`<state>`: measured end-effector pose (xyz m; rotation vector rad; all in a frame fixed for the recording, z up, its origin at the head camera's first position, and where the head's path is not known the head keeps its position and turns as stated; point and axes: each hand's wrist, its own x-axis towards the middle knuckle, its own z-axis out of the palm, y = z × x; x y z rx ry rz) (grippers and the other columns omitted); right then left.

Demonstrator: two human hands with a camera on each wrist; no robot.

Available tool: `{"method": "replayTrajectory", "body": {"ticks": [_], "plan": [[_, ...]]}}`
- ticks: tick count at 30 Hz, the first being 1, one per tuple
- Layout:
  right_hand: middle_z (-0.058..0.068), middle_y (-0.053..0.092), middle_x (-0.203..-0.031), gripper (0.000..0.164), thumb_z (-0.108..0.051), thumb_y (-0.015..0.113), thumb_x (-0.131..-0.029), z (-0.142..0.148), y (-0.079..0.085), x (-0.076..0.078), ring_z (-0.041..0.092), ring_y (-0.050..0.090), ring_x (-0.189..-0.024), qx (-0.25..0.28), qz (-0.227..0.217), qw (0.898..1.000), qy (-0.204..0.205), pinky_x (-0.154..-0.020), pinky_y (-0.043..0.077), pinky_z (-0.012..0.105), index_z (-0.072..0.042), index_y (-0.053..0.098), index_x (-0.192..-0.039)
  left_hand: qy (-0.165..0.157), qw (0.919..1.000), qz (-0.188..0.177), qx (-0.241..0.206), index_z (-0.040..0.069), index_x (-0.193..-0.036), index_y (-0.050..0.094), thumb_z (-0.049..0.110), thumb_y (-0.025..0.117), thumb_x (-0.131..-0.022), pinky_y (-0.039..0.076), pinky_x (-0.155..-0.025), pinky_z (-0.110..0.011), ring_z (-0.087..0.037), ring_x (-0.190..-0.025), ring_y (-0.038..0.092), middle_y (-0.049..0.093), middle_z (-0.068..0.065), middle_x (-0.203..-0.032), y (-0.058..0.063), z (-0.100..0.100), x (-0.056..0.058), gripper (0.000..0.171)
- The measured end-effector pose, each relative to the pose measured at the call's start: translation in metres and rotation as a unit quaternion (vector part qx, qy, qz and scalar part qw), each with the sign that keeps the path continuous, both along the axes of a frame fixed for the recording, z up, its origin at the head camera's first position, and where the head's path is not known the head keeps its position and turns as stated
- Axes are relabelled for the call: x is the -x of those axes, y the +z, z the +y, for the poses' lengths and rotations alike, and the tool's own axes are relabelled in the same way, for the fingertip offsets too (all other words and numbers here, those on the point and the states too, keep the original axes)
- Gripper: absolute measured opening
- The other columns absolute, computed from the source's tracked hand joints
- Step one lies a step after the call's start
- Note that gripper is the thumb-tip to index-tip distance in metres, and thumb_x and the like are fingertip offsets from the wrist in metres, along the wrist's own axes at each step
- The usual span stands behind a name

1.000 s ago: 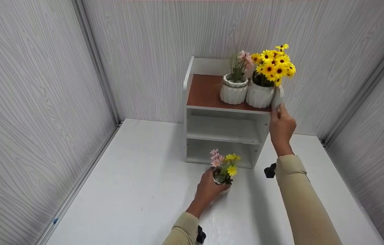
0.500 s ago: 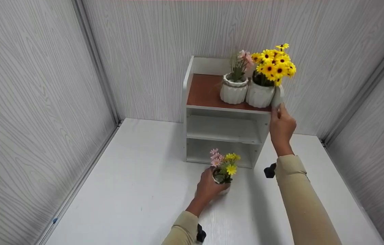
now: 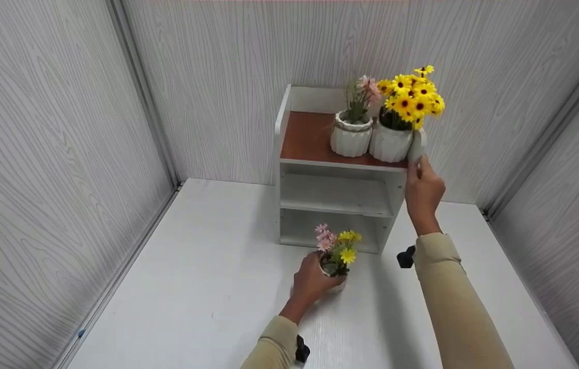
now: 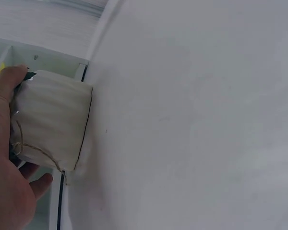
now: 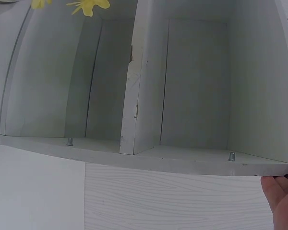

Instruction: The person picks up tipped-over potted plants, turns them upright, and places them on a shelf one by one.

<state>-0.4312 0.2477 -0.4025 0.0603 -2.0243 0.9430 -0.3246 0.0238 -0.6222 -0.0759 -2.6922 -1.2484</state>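
My left hand (image 3: 315,279) grips a small white flowerpot (image 4: 55,120) with a thin string round it. Pink flowers (image 3: 325,240) and yellow flowers (image 3: 348,254) rise from it. That pot is in front of a white shelf unit (image 3: 338,211), low over the tabletop; whether its base touches is unclear. At the unit's upper right, my right hand (image 3: 425,189) holds the edge of the side panel, and in the right wrist view its fingers (image 5: 273,189) lie against the panel's outer face. On the brown top stand a pot of pink flowers (image 3: 351,139) and a pot of yellow flowers (image 3: 391,143), side by side.
Two compartments without doors, split by a middle board (image 5: 130,100), face the front. Small metal pegs (image 5: 232,156) stick out of the side panel inside. A white tabletop (image 3: 192,287) spreads round the unit, with wood-grain walls (image 3: 217,92) behind and at both sides.
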Motion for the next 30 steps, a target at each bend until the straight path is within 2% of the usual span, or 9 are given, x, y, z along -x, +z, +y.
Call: {"method": "replayTrajectory", "body": {"ticks": [6,10,16,24,30], "plan": [[0.003,0.042,-0.064,0.022,-0.020,0.056,-0.097,0.000,0.000,0.000,0.019,0.038,-0.056,-0.002,0.004,1.000,-0.001,-0.050,0.025,0.029,-0.005,0.049,-0.082,0.008,0.9999,0.012,0.009,0.014,-0.137,0.045,0.070,0.072,-0.065,0.046,-0.089,-0.049,-0.018,-0.115,0.052,0.053,0.000,-0.127,-0.003,-0.001,0.002,0.095],[0.002,0.042,-0.062,0.023,-0.020,0.057,-0.096,0.000,0.000,0.001,0.018,0.037,-0.055,-0.009,0.011,1.000,-0.006,-0.049,0.024,0.026,-0.005,0.050,-0.081,0.014,0.9995,0.026,0.012,0.014,-0.134,0.047,0.070,0.073,-0.064,0.048,-0.086,-0.048,-0.017,-0.112,0.054,0.054,0.000,-0.123,0.002,-0.004,0.002,0.094],[0.002,0.039,-0.061,0.023,-0.020,0.057,-0.096,0.000,0.000,0.000,0.018,0.035,-0.054,-0.008,0.009,1.000,-0.004,-0.049,0.024,0.029,-0.005,0.050,-0.081,0.011,0.9990,0.042,0.015,0.017,-0.134,0.046,0.068,0.074,-0.065,0.048,-0.085,-0.048,-0.016,-0.112,0.052,0.054,0.001,-0.122,0.019,-0.010,-0.003,0.090],[0.004,0.044,-0.061,0.020,-0.019,0.057,-0.096,0.001,0.001,0.001,0.020,0.038,-0.055,-0.010,0.012,1.000,-0.009,-0.050,0.025,0.030,-0.006,0.052,-0.082,0.032,0.9962,0.080,0.012,0.016,-0.131,0.049,0.072,0.071,-0.064,0.048,-0.081,-0.050,-0.016,-0.111,0.053,0.054,0.001,-0.122,0.041,-0.016,-0.005,0.090],[0.002,0.042,-0.059,0.018,-0.018,0.058,-0.096,0.000,0.001,0.002,0.016,0.035,-0.052,-0.011,0.015,1.000,-0.013,-0.049,0.024,0.030,-0.006,0.055,-0.083,0.035,0.9972,0.064,-0.016,0.019,-0.133,0.047,0.071,0.073,-0.063,0.046,-0.087,-0.052,-0.017,-0.113,0.053,0.055,0.002,-0.122,0.071,-0.024,-0.008,0.092]]}}
